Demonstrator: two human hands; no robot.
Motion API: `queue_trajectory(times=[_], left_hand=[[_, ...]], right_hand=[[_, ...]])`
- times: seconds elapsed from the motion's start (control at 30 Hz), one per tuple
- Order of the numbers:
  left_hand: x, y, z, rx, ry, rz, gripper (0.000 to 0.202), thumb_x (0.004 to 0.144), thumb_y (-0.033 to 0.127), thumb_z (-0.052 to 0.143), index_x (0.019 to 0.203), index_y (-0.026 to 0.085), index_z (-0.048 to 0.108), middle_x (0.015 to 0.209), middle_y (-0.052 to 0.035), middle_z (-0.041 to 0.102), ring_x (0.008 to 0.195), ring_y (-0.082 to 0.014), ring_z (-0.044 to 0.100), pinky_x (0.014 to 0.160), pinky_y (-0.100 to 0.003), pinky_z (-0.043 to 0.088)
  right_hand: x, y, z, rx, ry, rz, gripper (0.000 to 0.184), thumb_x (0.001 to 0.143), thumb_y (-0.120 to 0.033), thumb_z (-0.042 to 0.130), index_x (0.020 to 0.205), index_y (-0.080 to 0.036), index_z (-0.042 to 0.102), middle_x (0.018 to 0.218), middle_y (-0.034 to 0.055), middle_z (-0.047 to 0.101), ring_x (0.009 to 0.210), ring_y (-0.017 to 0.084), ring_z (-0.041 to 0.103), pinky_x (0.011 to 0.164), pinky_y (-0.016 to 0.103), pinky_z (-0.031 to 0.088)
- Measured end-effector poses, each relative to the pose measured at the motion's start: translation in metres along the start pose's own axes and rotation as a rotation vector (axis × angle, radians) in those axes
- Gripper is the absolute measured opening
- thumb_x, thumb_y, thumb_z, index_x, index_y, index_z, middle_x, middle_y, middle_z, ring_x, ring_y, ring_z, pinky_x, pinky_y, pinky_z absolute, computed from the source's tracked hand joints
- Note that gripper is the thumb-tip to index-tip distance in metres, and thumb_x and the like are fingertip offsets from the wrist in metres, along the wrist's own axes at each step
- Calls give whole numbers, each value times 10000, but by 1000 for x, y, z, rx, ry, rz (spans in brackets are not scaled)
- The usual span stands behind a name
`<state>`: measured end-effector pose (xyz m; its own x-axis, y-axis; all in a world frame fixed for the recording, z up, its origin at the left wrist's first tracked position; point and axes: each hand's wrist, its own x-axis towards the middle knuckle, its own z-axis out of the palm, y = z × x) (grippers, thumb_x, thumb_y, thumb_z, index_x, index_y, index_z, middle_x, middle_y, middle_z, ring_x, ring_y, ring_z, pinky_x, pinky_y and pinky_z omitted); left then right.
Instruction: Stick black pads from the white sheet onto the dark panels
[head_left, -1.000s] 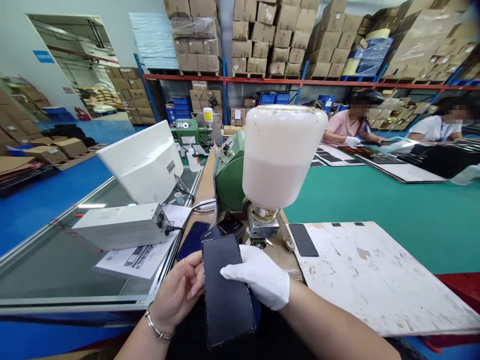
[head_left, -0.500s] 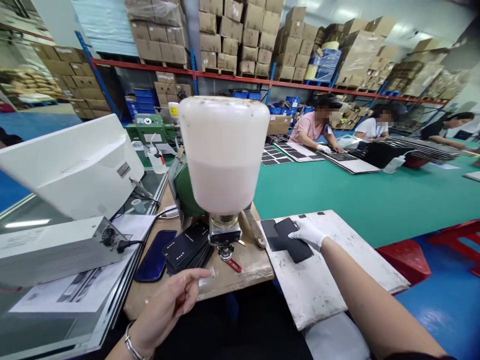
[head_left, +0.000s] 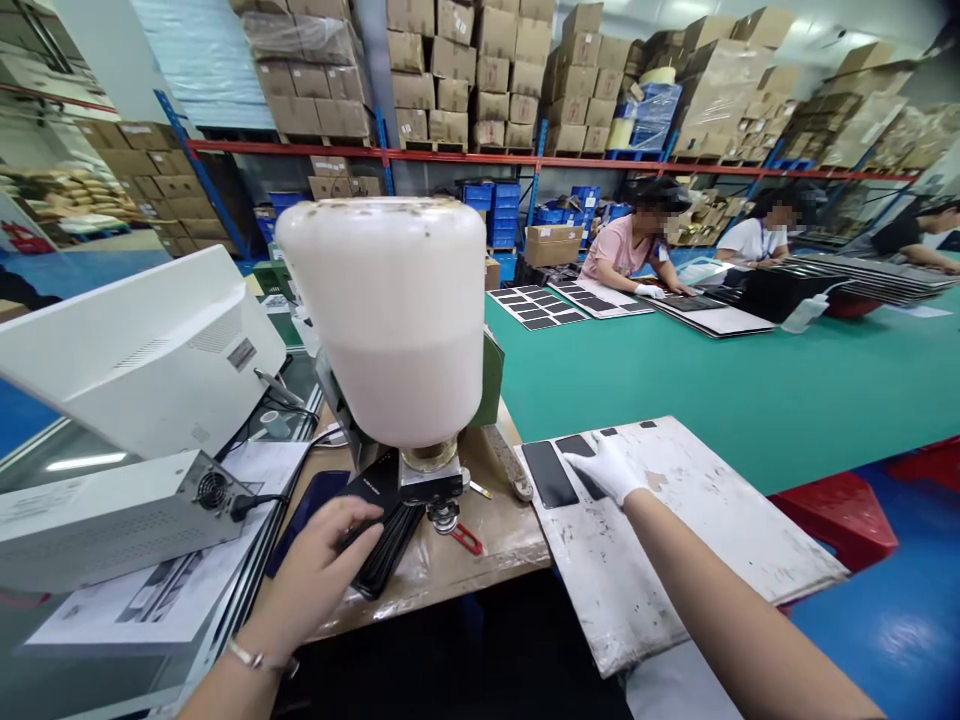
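My bare left hand, with a bracelet at the wrist, reaches over the near left side of a stack of thin black panels. Its thumb and fingers are apart; some fingertips are hard to see against the stack. My white-gloved right hand has its fingers spread over a black panel lying on a stained white board, covering part of that panel. Left of it lies another black panel. Between my hands stands a machine with a large upturned white bottle, partly filled with pale liquid.
Beside the stack lies a dark blue phone. A red clip-like piece rests on the brown worktop. A monitor and a grey box stand left. Co-workers sit across the green table.
My left hand has moved up and left from the worktop's front to the stack. The panel under my right hand has shifted up and now lies beside the other. The view has shifted slightly.
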<state>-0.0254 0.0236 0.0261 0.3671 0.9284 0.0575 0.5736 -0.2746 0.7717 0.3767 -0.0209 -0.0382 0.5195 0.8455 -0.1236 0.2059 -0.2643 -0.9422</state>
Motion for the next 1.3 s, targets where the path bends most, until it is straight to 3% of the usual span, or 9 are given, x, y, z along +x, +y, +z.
queue_trajectory(times=[0.13, 0.37, 0.57, 0.7, 0.8, 0.9, 1.07, 1.17, 1.3], left_hand=[[36, -21, -1, 475, 91, 78, 339, 724, 472, 569, 869, 181, 664, 1115, -127, 569, 1109, -314, 472, 956, -420, 336], [55, -33, 5, 522, 24, -15, 383, 621, 523, 643, 772, 172, 605, 820, -91, 633, 812, -273, 587, 699, -350, 431], [28, -19, -19, 400, 90, -16, 296, 666, 457, 628, 752, 182, 559, 818, -57, 646, 803, -236, 607, 722, -337, 444], [-22, -17, -22, -167, -7, -96, 216, 716, 355, 604, 802, 184, 505, 1049, -85, 618, 906, -211, 611, 796, -336, 482], [-63, -19, -6, -322, -186, -26, 300, 645, 227, 652, 912, 188, 521, 1165, -105, 570, 1044, -240, 564, 919, -383, 442], [-90, -17, 13, -103, -238, 98, 639, 537, 166, 720, 1137, 239, 513, 1261, -90, 497, 1174, -284, 453, 1039, -454, 317], [-95, -5, 23, 134, -293, 233, 916, 515, 209, 763, 1339, 263, 366, 1297, -96, 436, 1204, -295, 395, 1046, -458, 305], [-87, 0, 16, 168, -328, 228, 945, 491, 322, 808, 1333, 282, 381, 1316, -98, 433, 1199, -317, 396, 1038, -493, 296], [-73, -4, 7, 5, -314, 154, 899, 501, 441, 798, 1305, 303, 420, 1317, -89, 449, 1193, -321, 408, 1024, -495, 296]], right_hand=[[-65, 7, 41, -46, -160, -15, 565, 622, -402, 727, 1113, -165, 578, 1179, 125, 589, 1141, 274, 510, 979, 391, 367], [-158, 7, 94, -210, -430, -204, 353, 734, -369, 616, 1041, -195, 636, 1134, 85, 618, 1110, 253, 529, 996, 401, 375], [-170, -9, 113, -218, -470, -207, 335, 742, -350, 610, 1038, -196, 630, 1102, 74, 626, 1075, 236, 542, 985, 376, 378], [-170, -28, 119, -38, -555, -112, 318, 758, -440, 598, 921, -171, 646, 976, 84, 667, 966, 234, 599, 915, 374, 422], [-173, -38, 129, 347, -816, 127, 557, 769, -649, 461, 935, -135, 596, 821, 99, 675, 719, 220, 660, 695, 365, 506], [-183, -43, 142, 648, -1169, 436, 745, 736, -763, 340, 1059, -122, 541, 755, 101, 661, 531, 211, 649, 478, 306, 488], [-204, -47, 155, 802, -881, 458, 541, 649, -397, 747, 1072, -105, 577, 871, 96, 656, 700, 182, 646, 552, 259, 496], [-202, -50, 143, 791, -922, 390, 524, 673, -404, 727, 1082, -111, 582, 888, 100, 660, 705, 179, 641, 558, 262, 495], [-181, -55, 102, 672, -995, 261, 396, 794, -440, 579, 1019, -117, 615, 725, 76, 678, 504, 152, 610, 451, 240, 440]])
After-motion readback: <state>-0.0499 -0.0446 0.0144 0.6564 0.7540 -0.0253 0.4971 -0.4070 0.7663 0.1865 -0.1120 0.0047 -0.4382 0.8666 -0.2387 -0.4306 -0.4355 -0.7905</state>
